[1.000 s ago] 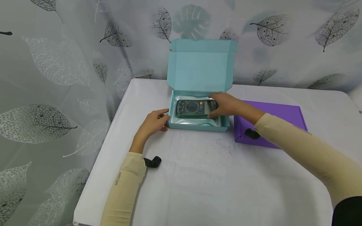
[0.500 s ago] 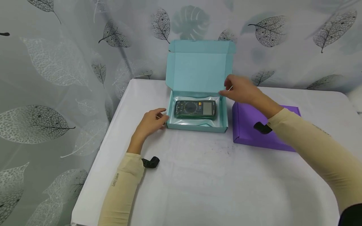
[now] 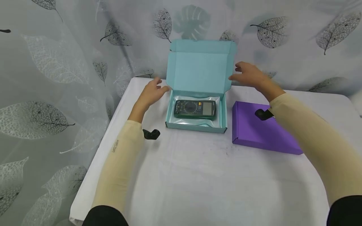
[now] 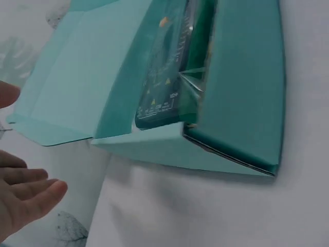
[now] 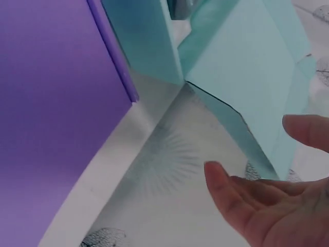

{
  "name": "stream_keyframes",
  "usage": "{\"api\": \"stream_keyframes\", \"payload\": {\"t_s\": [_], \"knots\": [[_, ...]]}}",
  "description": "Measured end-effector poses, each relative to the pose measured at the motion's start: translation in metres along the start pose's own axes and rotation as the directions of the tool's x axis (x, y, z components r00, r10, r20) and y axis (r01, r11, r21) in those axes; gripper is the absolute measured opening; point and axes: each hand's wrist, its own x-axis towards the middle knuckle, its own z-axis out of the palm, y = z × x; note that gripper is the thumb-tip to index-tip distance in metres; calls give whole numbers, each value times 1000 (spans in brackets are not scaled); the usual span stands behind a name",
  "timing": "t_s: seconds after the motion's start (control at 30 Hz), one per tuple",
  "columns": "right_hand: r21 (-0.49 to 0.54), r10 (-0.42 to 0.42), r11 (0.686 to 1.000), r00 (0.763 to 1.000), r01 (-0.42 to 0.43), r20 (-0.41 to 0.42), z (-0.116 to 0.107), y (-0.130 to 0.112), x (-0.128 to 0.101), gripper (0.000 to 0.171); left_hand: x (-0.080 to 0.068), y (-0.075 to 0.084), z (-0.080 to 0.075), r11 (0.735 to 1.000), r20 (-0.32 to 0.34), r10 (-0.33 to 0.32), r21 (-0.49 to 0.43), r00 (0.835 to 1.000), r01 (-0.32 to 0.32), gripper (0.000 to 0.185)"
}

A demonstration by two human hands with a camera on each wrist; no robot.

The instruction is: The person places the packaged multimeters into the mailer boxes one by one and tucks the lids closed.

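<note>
A teal cardboard box (image 3: 223, 124) stands open on the white table, its lid (image 3: 199, 67) upright at the back. Inside lies a dark green multimeter (image 3: 195, 109) on clear plastic wrap. My left hand (image 3: 151, 91) hovers open beside the lid's left edge and holds nothing. My right hand (image 3: 249, 74) hovers open just past the lid's right edge, also holding nothing. In the left wrist view the box (image 4: 241, 92) and multimeter (image 4: 164, 87) show from the side, my left hand (image 4: 23, 198) apart from the lid flap. In the right wrist view my right hand (image 5: 277, 200) sits near the lid (image 5: 247, 67).
A shut purple box (image 3: 261, 130) lies right of the teal one, and fills the left of the right wrist view (image 5: 51, 103). A leaf-patterned curtain (image 3: 56, 62) hangs behind and to the left. The white table (image 3: 215, 179) has its front edge near me.
My right hand left the multimeter in the box and rose to the lid's right edge. My left hand let go of the box's front left corner and moved back beside the lid.
</note>
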Motion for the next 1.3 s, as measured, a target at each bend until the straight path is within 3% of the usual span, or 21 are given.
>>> {"api": "stream_keyframes", "payload": {"t_s": [0.1,0.2,0.4,0.7,1.03,1.17,1.3], "knots": [[138,-1,990,997,-10,77,6,0,8,78,16,8,-5,995,32,-26,-91,999,28,84],[260,1,965,994,-30,113,10,-1,11,78,23,12,-6,987,66,-3,-157,998,14,82],[338,17,940,998,-38,65,14,-2,5,77,22,10,-1,977,75,93,-199,993,-77,69],[325,-13,944,994,49,-113,26,-4,-11,51,11,13,2,977,47,132,-173,990,-122,62],[224,-99,961,959,161,-264,34,6,-27,35,2,10,7,981,16,150,-125,989,-147,58],[174,-156,961,943,214,-295,37,10,-30,31,-2,9,8,979,-1,174,-109,985,-173,56],[104,-194,968,941,230,-278,36,14,-35,32,-5,7,10,979,8,181,-100,983,-180,56]]}}
